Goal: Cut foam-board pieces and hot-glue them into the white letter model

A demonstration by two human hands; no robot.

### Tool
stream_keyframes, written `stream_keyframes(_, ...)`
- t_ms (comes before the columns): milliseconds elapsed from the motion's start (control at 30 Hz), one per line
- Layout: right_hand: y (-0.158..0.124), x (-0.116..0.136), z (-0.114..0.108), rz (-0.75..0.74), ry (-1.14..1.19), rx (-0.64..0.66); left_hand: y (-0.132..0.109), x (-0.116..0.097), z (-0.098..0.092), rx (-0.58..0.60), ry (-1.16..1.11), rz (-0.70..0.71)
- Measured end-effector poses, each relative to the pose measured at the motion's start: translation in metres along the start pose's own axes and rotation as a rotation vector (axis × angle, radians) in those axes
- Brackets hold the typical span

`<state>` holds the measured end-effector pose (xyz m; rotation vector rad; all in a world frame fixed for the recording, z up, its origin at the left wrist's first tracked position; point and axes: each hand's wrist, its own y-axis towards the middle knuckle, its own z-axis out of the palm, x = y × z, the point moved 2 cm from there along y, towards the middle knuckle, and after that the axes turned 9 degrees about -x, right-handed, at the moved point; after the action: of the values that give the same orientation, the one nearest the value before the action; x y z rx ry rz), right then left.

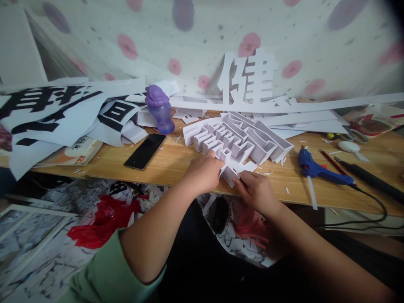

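Observation:
A white three-dimensional character shape (252,139) with upright walls lies on the wooden table, reaching to the front edge. My left hand (206,170) is closed on its near left part, fingers pressed to a wall. On the near right side, my right hand (255,187) pinches the end of a white strip (229,176) that stands on the shape's near end. To the right lies a blue glue gun (322,168) with a white strip under its nozzle.
A black phone (145,151) and a purple bottle (159,109) are on the left, beside printed sheets (63,113). A flat white character (249,80) leans against the back curtain. A red pencil (333,161) and a black tool (369,179) lie at right. Scraps cover the floor.

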<state>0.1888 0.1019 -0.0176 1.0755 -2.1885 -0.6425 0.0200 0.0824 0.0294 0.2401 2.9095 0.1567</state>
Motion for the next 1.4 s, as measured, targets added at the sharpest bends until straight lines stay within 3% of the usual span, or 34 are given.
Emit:
stream_keyframes(667, -0.002, 0.0, 0.007, 0.029, -0.021, -0.046, 0.001, 0.003, 0.004, -0.035, 0.022, 0.021)
stream_keyframes(933, -0.005, -0.002, 0.006, 0.119, 0.14, -0.098, 0.0, 0.006, 0.005, -0.042, 0.002, 0.008)
stream_keyframes(1067, -0.002, -0.009, -0.012, 0.254, 0.254, -0.175, -0.003, 0.006, 0.005, -0.059, 0.028, 0.015)
stream_keyframes(1200, 0.003, -0.018, -0.049, 0.322, 0.272, -0.246, -0.007, 0.006, 0.002, -0.085, 0.002, -0.002)
stream_keyframes(1400, -0.012, -0.03, -0.115, 0.171, 0.182, -0.171, -0.012, 0.008, 0.002, -0.126, -0.108, -0.002)
